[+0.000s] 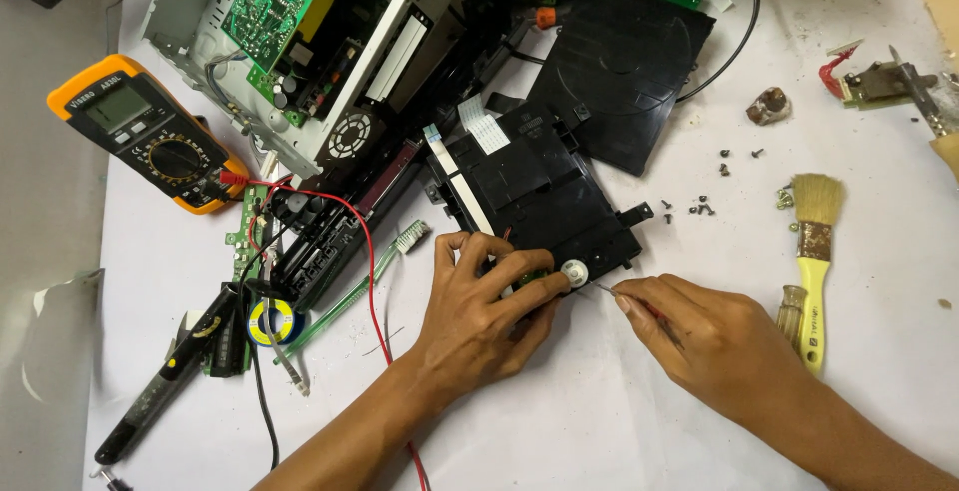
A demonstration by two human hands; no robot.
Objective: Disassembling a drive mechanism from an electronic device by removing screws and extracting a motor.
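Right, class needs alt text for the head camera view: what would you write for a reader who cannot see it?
A person's left hand steadies a black plastic drive module on a white worktable while the right hand holds a thin screwdriver to a small white wheel. Around them lie an orange multimeter, an opened chassis, loose screws and a yellow-handled brush.

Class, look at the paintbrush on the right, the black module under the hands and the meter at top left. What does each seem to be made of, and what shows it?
Paintbrush: pale bristles, a rusty-looking metal band, and a glossy yellow handle, plastic or painted wood. Black module: matte moulded plastic, judging by its ribs and tabs. Meter: dark hard plastic body in an orange, probably rubbery, sleeve.
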